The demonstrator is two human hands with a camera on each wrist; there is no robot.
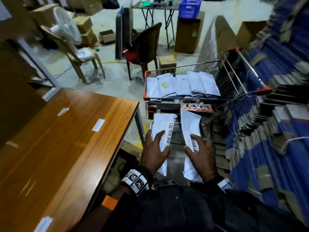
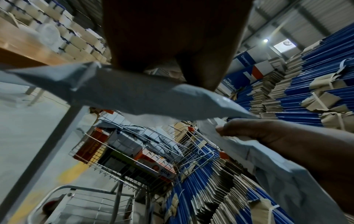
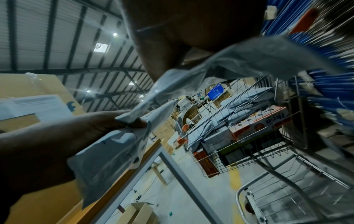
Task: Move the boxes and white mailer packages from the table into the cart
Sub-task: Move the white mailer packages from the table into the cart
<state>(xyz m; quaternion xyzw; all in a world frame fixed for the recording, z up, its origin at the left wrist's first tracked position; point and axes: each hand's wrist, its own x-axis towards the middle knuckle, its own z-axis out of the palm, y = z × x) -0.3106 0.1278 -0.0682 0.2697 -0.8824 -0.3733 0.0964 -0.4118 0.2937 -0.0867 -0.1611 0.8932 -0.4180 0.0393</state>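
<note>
My left hand [image 1: 154,149] grips a white mailer [image 1: 163,127] printed "mal bag 001", thumb beneath and fingers on top. My right hand [image 1: 199,150] holds a second white mailer [image 1: 190,124] bearing a barcode. Both mailers hang in the air just short of the wire cart's [image 1: 247,77] near end, right of the wooden table [image 1: 66,139]. Several white mailers [image 1: 182,85] lie on top in the cart's basket. Beneath them is an orange box [image 2: 157,166]. The left wrist view shows my left mailer [image 2: 134,92] from below, the right wrist view my right mailer [image 3: 249,56].
Tall stacks of blue flattened cartons [image 1: 275,106] stand close along the cart's right side. Two chairs [image 1: 143,46], a white fan [image 1: 66,25] and cardboard boxes [image 1: 187,34] are on the floor beyond. The tabletop carries a few white labels [image 1: 98,125].
</note>
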